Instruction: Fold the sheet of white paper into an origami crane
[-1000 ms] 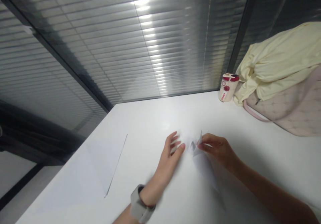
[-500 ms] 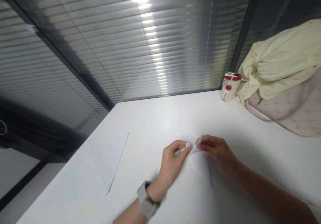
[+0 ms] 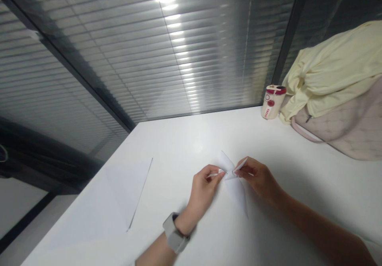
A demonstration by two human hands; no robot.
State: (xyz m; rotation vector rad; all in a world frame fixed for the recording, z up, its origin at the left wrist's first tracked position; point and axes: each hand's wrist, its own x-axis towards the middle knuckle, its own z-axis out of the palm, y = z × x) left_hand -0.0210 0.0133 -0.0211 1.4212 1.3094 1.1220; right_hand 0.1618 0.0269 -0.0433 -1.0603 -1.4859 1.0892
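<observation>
A folded white paper [image 3: 236,192] is held between both hands over the white table, one pointed part reaching up and away and a longer one toward me. My left hand [image 3: 204,186] pinches its left side between thumb and fingers; a grey watch is on that wrist. On the other side my right hand [image 3: 258,175] pinches a small flap that sticks up by the fingertips. The fine folds at the paper's middle are too small to make out.
White sheets [image 3: 119,194] lie on the left of the table [image 3: 179,138]. A coffee cup [image 3: 272,103] stands at the back right, beside a pink quilted bag [image 3: 352,127] with a pale yellow cloth [image 3: 337,71] over it. Blinds rise behind.
The folded paper's upper point now shows more fully, and the lower point has shifted slightly left. My left hand has moved slightly left. Both hands still pinch the paper.
</observation>
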